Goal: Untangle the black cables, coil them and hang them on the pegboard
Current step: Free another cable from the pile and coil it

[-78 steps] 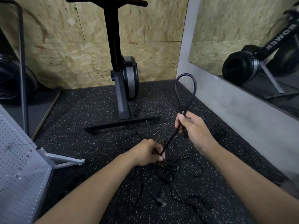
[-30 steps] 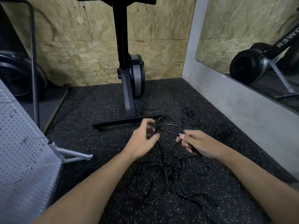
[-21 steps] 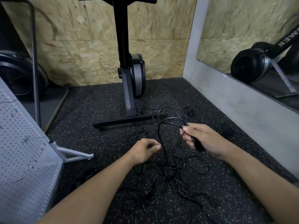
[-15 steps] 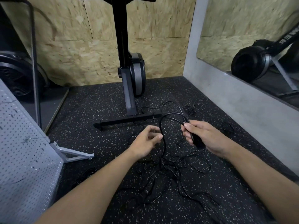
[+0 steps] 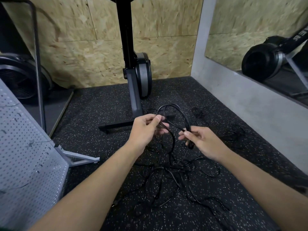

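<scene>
A black cable (image 5: 178, 110) arches in loops between my two hands above the floor. My left hand (image 5: 146, 129) pinches one side of the loops between thumb and fingers. My right hand (image 5: 201, 140) grips the other side, with the cable's end sticking out below its fingers. From the loops the cable runs down into a tangle of black cables (image 5: 175, 177) spread on the speckled rubber floor. The grey pegboard (image 5: 28, 164) stands at the left on a metal foot.
A black exercise machine (image 5: 135, 72) stands on its base bar just beyond my hands. Small black cable bundles (image 5: 198, 112) lie on the floor to the right, near a grey concrete ledge (image 5: 250, 104) under a mirror. A fan wheel (image 5: 18, 77) sits far left.
My left hand rose from the tangle and took hold of the loop's left side. My right hand moved lower and to the right, and another loop has been added.
</scene>
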`<state>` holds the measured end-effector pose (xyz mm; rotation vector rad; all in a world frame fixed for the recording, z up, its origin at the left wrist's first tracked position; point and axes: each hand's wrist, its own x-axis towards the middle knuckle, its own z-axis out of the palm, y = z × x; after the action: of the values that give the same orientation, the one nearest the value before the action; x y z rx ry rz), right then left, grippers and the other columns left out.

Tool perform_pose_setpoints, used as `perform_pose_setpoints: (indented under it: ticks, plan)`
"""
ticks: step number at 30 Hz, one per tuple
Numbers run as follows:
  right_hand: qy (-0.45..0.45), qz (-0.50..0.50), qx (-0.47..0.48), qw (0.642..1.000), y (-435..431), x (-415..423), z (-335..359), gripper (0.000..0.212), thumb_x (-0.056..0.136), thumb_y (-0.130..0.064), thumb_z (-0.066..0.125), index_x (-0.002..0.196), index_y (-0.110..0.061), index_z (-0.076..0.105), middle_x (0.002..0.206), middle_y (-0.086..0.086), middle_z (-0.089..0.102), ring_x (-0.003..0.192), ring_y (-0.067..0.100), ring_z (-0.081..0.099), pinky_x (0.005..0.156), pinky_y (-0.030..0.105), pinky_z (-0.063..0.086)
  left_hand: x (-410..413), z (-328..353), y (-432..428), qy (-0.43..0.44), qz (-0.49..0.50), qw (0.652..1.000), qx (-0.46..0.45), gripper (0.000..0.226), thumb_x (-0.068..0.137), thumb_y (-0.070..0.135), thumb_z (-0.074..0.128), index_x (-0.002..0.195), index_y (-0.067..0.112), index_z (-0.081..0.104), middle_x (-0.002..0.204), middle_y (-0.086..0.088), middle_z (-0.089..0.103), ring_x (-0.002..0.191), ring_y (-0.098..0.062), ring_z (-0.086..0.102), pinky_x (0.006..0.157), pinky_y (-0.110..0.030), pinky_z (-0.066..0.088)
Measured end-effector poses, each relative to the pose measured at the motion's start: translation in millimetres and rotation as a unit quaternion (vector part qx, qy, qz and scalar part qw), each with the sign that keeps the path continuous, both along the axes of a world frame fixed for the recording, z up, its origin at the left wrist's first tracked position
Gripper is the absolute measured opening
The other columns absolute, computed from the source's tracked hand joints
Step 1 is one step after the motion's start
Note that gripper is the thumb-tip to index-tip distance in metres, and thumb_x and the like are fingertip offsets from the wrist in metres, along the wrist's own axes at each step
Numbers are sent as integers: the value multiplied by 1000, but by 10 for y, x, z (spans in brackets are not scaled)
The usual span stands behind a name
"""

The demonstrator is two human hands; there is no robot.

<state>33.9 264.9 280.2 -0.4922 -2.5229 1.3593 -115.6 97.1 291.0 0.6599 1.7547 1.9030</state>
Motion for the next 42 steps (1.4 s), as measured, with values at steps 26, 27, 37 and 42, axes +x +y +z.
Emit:
perform_pose_setpoints:
  ticks: [26,27,37,42]
  plan:
    - [78,-20,-178,981,-117,-296,151,22,110,-10,46,104,-5,67,88,8,72,86,18,73,83,26,57,73,-629,128,195,-222,925,-239,24,103,19,65,125,25,72,115,5,74,110,-14,68,104,-29,52]
    - [84,-19,-189,978,-126,-278,179,21,110,-10,46,106,-3,66,89,8,70,85,18,72,83,26,57,78,-647,119,223,-220,916,-251,21,102,22,66,121,27,74,112,8,75,108,-10,68,103,-29,51]
    - [64,-96,-57,992,-25,-195,240,24,110,-15,44,98,-7,63,95,-4,69,74,15,69,79,29,58,19,-725,49,339,-160,865,-334,20,100,37,68,103,19,76,86,2,75,78,-15,67,72,-27,48]
    - [-69,-127,65,987,189,-115,145,33,111,-32,38,102,-7,58,93,12,72,74,27,64,68,40,47,29,-509,0,377,-130,878,-266,19,103,31,64,101,14,72,91,6,68,83,-6,60,72,-19,41]
